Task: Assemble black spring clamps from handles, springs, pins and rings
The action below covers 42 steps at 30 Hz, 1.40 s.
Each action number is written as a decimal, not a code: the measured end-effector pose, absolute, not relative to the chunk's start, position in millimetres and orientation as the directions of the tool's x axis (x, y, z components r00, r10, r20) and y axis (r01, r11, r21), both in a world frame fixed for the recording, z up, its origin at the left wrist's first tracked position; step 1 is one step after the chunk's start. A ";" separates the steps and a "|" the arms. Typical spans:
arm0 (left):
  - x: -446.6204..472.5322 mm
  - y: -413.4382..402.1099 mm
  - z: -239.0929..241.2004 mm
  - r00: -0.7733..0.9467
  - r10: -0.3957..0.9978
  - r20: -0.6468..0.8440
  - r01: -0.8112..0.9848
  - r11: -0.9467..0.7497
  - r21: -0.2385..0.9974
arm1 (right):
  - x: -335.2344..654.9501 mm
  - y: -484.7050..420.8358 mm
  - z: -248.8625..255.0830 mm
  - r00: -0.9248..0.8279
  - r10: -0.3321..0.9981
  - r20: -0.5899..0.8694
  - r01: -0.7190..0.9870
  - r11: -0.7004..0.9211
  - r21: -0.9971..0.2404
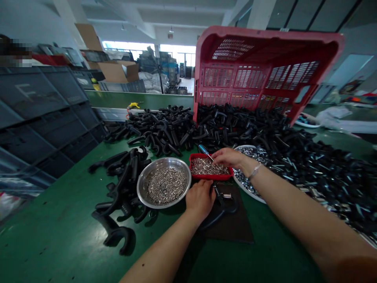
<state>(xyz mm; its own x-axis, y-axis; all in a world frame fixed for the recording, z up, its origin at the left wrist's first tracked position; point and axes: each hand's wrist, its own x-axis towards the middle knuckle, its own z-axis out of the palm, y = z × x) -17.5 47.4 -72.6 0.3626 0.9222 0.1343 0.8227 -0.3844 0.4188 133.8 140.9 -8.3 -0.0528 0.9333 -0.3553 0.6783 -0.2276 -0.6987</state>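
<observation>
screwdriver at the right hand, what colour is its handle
The handle is blue, seen in the head view, the only one.

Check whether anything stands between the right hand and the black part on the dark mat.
Only the near wall of the red tray seems to lie between the right hand and that black part, with nothing visible standing above it; the left hand sits along the part's left side.

Left hand (200, 199) on black part (219, 214), right hand (229, 158) at red tray (212, 177), beside blue-handled tool (203, 149), steel bowl (142, 185) left, crate (265, 33) far right.
</observation>
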 end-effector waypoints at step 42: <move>-17.1 48.4 -72.6 0.335 0.937 0.095 0.837 -0.343 0.426 | 123.1 7.5 -74.7 0.307 0.945 0.114 0.420 -0.027 -0.907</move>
